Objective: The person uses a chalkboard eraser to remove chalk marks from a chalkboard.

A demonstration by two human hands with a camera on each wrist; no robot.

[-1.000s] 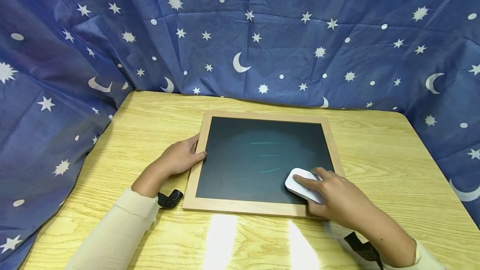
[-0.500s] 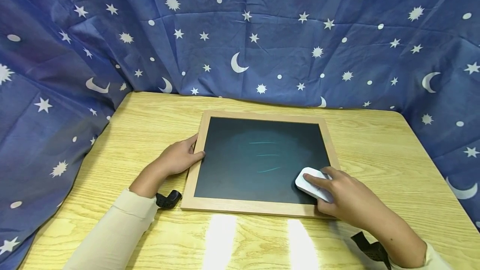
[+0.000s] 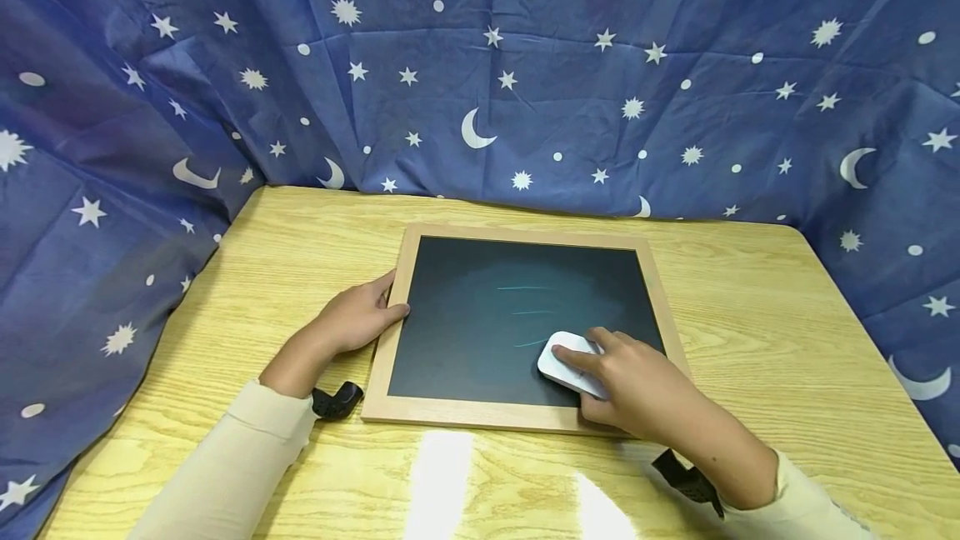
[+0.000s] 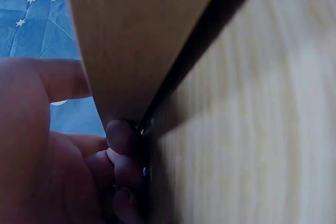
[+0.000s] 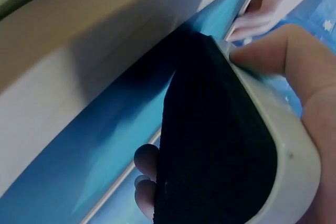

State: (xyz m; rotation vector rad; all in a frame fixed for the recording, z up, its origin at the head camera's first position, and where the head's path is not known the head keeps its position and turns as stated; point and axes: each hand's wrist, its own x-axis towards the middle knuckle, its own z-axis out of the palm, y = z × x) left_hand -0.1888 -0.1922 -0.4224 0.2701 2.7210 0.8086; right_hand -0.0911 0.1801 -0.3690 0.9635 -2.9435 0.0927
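Observation:
A small chalkboard with a pale wooden frame lies on the table, three thin teal lines near its middle. My left hand grips the left side of the frame, thumb on top; the left wrist view has the fingers at the frame's edge. With my right hand I hold a white board eraser over the lower right of the board, one finger along its top. Its dark pad shows in the right wrist view, tilted. The eraser's corner meets the lowest line's right end.
The light wood-grain table extends around the board, with bright patches of light along the front. A blue curtain with stars and moons hangs behind and at both sides. Black wrist devices sit below both hands.
The right hand first slid the eraser rightward, then brought it back left, further than where it started, up to the lowest line. The left hand keeps its hold on the frame.

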